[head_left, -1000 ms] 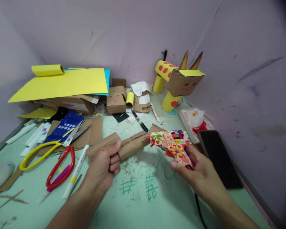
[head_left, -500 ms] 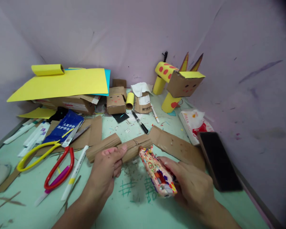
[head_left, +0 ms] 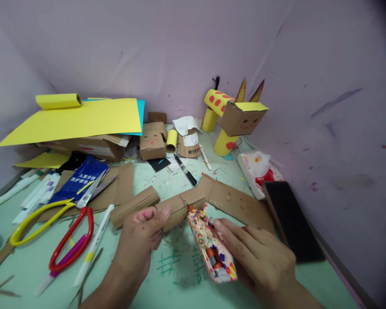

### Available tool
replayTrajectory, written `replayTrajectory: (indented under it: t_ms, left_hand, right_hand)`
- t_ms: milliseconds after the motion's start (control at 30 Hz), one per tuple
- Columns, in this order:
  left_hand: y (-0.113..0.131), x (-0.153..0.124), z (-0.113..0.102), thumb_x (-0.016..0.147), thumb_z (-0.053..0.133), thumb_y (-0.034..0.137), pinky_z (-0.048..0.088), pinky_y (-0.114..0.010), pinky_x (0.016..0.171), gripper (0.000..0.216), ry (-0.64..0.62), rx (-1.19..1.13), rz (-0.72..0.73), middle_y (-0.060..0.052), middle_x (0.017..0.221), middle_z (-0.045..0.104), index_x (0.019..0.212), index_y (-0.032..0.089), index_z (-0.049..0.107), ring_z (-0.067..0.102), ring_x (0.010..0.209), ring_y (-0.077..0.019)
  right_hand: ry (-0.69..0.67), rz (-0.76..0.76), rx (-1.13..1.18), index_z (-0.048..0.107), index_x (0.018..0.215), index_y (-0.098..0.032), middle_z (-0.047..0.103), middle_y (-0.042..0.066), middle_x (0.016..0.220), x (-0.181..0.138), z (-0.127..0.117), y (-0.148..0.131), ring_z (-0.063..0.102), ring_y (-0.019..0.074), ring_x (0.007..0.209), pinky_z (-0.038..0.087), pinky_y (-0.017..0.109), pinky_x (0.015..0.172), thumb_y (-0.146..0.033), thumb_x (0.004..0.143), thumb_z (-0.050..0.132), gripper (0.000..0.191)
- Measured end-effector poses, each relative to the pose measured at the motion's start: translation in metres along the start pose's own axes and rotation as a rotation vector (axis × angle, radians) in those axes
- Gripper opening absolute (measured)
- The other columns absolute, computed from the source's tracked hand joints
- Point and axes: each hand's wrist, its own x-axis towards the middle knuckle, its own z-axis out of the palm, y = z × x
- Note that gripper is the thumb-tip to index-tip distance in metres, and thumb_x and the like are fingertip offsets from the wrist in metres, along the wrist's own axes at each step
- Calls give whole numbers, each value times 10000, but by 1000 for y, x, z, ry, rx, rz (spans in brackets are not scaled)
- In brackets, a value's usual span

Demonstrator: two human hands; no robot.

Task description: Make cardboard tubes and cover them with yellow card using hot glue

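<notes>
A pale green worktop point(head_left: 173, 297) spreads out in front of the person; at its back left a large yellow sheet point(head_left: 93, 118) lies over a blue sheet point(head_left: 142, 112) on top of a cardboard box point(head_left: 98, 149); at the back right stands a cardboard animal point(head_left: 242, 121) with a boxy head, yellow tube legs, red spots and two pointed ears; scissors point(head_left: 84, 199) with one yellow and one red handle lie to the left, partly over a blue packet point(head_left: 86, 171); a black smartphone point(head_left: 292, 221) rests at the right edge; a flat cardboard piece point(head_left: 241, 199) lies just beyond the right hand point(head_left: 259, 255), whose grip is wrapped around a floral-patterned glue gun point(head_left: 209, 244); the left hand point(head_left: 143, 234) has its grip closed, thumb on top, on a folded cardboard strip point(head_left: 180, 206), which slants across the middle between the two hands; a cardboard tube point(head_left: 137, 206) lies just behind the left hand; a white-and-red packet point(head_left: 259, 171) sits near the phone, and a small cardboard box point(head_left: 152, 146) with red marks stands towards the back wall; a white marker point(head_left: 94, 244) with a yellow band lies beside the red handle, and a black marker point(head_left: 185, 170) lies beyond the strip; a short yellow tube point(head_left: 171, 140) is just right of the small box; smallest, the gun's nozzle point(head_left: 190, 207) is at the strip's near edge, though contact is too small to tell.
</notes>
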Motion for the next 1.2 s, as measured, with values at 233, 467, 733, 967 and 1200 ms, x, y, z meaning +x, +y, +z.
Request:
replayTrajectory:
  t_ms: [233,467,733,967,1200]
  left_hand:
    - [-1,-1,-2,427,829,426,124,-138,313,535,-14,-10,-39,134,350,245,416,179,354,185,318,13]
    - [-3,0,-1,482,805,406,118,-153,329,508,-24,0,-27,130,361,230,423,187,350,170,328,5]
    - [-2,0,2,468,812,366,129,-152,327,507,-14,-2,-10,127,352,250,413,187,342,187,320,7]
    - [-1,5,-2,575,776,304,153,-146,319,388,9,-158,-205,149,353,224,535,198,405,170,306,-7]
    - [0,10,0,649,713,245,144,-141,307,300,21,-177,-321,141,334,247,558,187,433,187,280,-6]
  right_hand:
    - [34,-5,-52,104,1471,-103,750,80,851,7,1,-1,642,193,613,418,305,544,-105,940,338,581]
    - [51,69,-112,75,1479,-110,745,33,709,16,-4,-5,618,191,460,391,309,424,-79,904,297,617]
    - [3,120,-91,430,1276,-148,747,84,756,13,-2,-7,670,232,519,448,317,422,-102,832,350,453]
    - [35,376,270,404,1299,-205,708,98,1060,-6,4,0,706,228,873,564,298,682,-142,778,447,526]
    - [136,872,825,473,1243,-237,613,84,1235,-1,6,11,604,252,1094,503,378,898,-272,820,591,441]
